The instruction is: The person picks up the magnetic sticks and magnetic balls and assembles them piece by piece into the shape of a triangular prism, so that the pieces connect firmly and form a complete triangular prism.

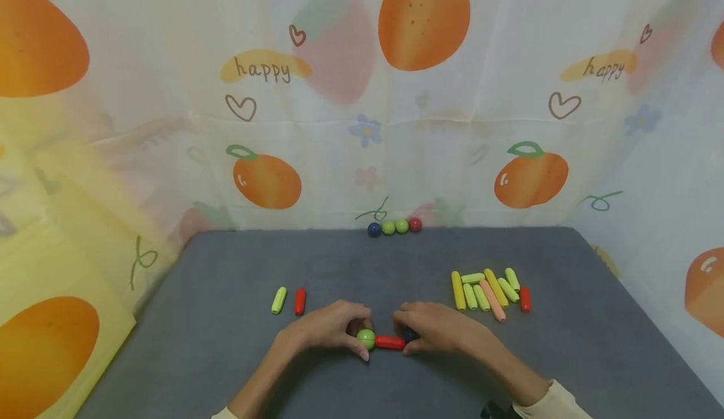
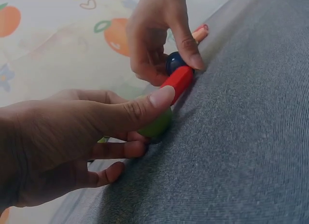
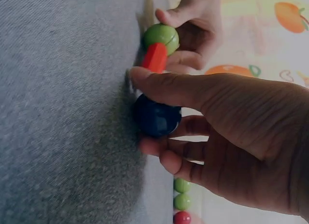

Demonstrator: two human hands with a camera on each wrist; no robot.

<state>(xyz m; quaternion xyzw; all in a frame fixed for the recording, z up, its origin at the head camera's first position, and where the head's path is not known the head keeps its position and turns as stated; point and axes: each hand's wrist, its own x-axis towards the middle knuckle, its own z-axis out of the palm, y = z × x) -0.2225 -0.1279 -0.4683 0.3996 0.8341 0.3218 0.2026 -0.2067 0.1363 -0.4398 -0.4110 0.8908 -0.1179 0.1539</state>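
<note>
Left hand [image 1: 330,326] in close, its grip pinching a green ball [image 1: 365,339]; right hand [image 1: 444,328] opposite, its grip pinching a blue ball [image 3: 157,118]; the red rod [image 1: 389,342] runs between them, out on the bench [image 1: 339,394], well in from the far edge, roughly midway between the side edges!

Beyond the left grip [image 1: 334,326] we see a lime stick [image 1: 279,300] and a red stick [image 1: 300,301]; beyond the right grip [image 1: 438,328], a stick cluster [image 1: 492,300]; well beyond both grips, four balls [image 1: 388,227] before fruit-printed cloth [image 1: 328,174].
</note>
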